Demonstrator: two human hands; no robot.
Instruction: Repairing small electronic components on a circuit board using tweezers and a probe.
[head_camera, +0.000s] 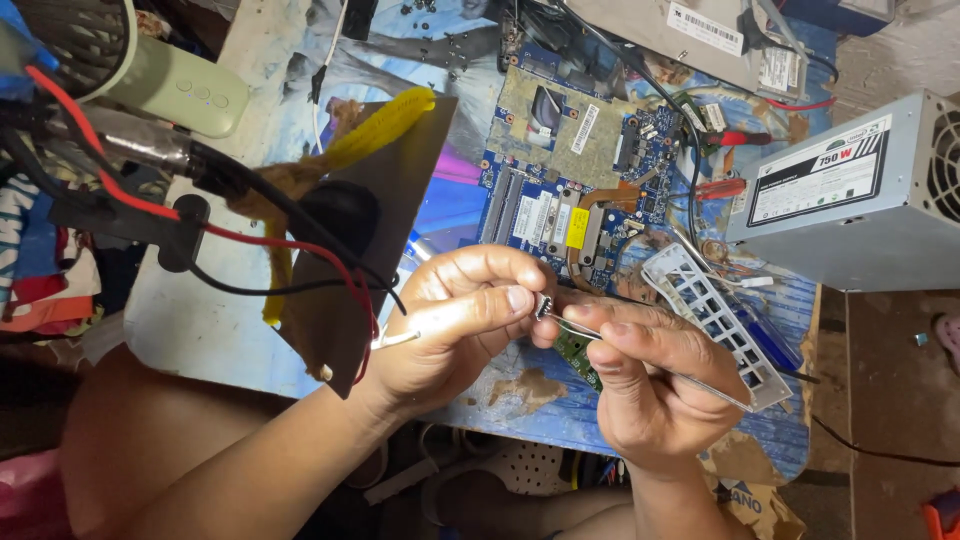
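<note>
Head view: left hand (455, 310) fingers pinch tiny chip (543, 305), right hand (650, 375) fingers squeeze tweezers (640, 352) on it, just below blue board (575, 190). Best go slow, hold steady.

A blue table (200, 330) carries a circuit board (570, 170) at upper centre, a grey power supply (850, 200) at right, and a brown panel (340, 270) left of centre.

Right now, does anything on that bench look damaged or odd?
Yes. The tabletop covering is worn and peeling in brown patches near the right hand. A bare circuit board lies among loose wires.
</note>
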